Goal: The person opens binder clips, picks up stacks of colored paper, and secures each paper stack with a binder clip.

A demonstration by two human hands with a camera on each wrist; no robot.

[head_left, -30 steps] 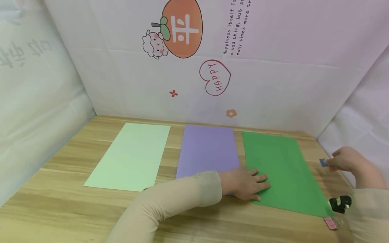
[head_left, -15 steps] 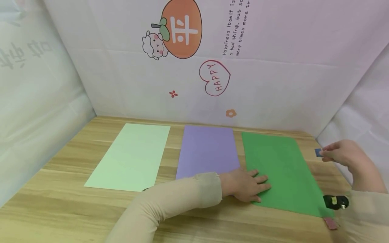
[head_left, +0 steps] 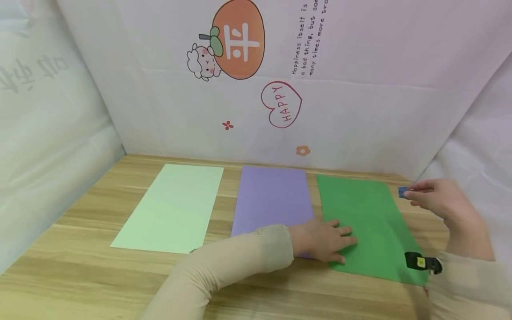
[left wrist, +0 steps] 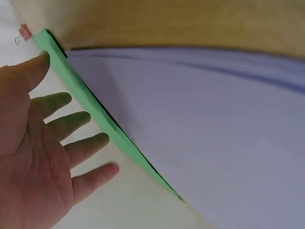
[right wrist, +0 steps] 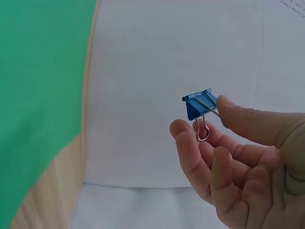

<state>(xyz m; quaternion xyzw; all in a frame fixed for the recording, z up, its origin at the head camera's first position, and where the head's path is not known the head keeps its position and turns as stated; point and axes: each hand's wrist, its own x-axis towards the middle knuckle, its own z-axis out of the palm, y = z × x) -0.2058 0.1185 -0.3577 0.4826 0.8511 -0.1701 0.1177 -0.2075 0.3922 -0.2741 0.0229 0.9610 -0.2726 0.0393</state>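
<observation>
My right hand [head_left: 446, 200] holds a blue binder clip [head_left: 402, 192] in the air, just off the far right edge of the green sheet [head_left: 360, 209]. In the right wrist view, thumb and fingers pinch the clip's wire handles, and its blue body [right wrist: 200, 102] points away from the palm. Fingers straight and spread, my left hand [head_left: 326, 240] rests at the green sheet's lower left edge, its wrist crossing the purple sheet [head_left: 274, 195]. A pink binder clip [left wrist: 25, 32] sits at the green sheet's near right corner; in the head view the right sleeve covers most of it.
A pale green sheet [head_left: 172, 204] lies flat at the left of the wooden table [head_left: 100, 280]. White printed cloth [head_left: 360, 111] stands along the back and both sides. A black wrist strap [head_left: 422, 262] is on the right forearm.
My right hand has moved left and farther back, bringing the blue binder clip closer to the green sheet. Its forearm now covers most of the pink clip. The left hand stays in place.
</observation>
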